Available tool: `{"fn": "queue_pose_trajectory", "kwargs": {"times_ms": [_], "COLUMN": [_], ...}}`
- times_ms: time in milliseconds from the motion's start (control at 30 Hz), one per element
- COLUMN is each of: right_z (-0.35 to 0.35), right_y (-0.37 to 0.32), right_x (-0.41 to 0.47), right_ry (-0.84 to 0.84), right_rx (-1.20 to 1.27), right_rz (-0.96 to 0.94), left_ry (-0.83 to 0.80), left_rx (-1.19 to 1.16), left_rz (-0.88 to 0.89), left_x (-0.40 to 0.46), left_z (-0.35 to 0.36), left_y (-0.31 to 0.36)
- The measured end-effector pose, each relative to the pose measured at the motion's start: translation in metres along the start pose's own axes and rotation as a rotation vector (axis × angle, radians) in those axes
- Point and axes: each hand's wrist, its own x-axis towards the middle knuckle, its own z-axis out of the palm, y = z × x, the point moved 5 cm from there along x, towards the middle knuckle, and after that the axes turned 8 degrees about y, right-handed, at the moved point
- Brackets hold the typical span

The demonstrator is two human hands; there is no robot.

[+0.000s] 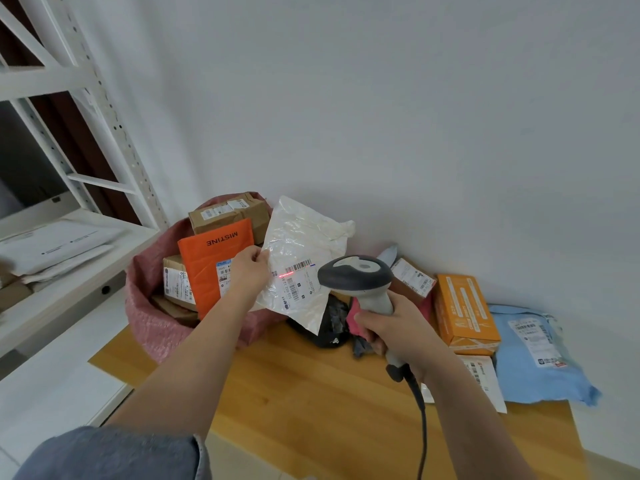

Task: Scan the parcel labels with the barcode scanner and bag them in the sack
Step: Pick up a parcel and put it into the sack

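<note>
My left hand (250,270) holds a white plastic mailer parcel (304,247) upright by its left edge, above the table. Its label (294,280) faces me, and a red scan line lies across the barcode. My right hand (391,327) grips the handle of a grey barcode scanner (356,275), whose head points at that label from the right. A pink sack (156,317) stands open at the table's left end, with brown boxes and an orange "MISTINE" parcel (211,261) inside.
On the wooden table (311,386) to the right lie an orange box (464,311), a blue mailer (536,351), a white envelope (485,379), a brown labelled box (412,278) and a black bag (332,323). A white metal shelf (62,237) stands at left. The scanner's cable (420,427) hangs down.
</note>
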Motion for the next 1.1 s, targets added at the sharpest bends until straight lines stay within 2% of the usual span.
{"fn": "queue_pose_trajectory", "kwargs": {"times_ms": [167,800,867,1000,1100], "right_z": [0.001,0.046,0.052,0.055,0.055], "right_y": [-0.007,-0.022,-0.021,-0.013,-0.003], "right_x": [-0.004,-0.008,-0.006,0.002,0.009], "right_ry": [-0.036,-0.116,-0.064,0.086,0.166], "right_rx": [0.059,0.001,0.011,0.130,0.197], "right_rz": [0.005,-0.052,-0.059,-0.022,0.012], "left_ry": [0.019,0.112,0.176,0.440,0.555], "left_rx": [-0.012,-0.062,-0.049,-0.061,-0.093], "left_rz": [0.011,-0.038,-0.020,0.060,0.088], "left_x": [-0.001,0.003,0.003,0.002,0.001], "left_z": [-0.008,-0.070,-0.084,-0.120,-0.132], "left_y": [0.000,-0.030,-0.033,-0.034,-0.034]}}
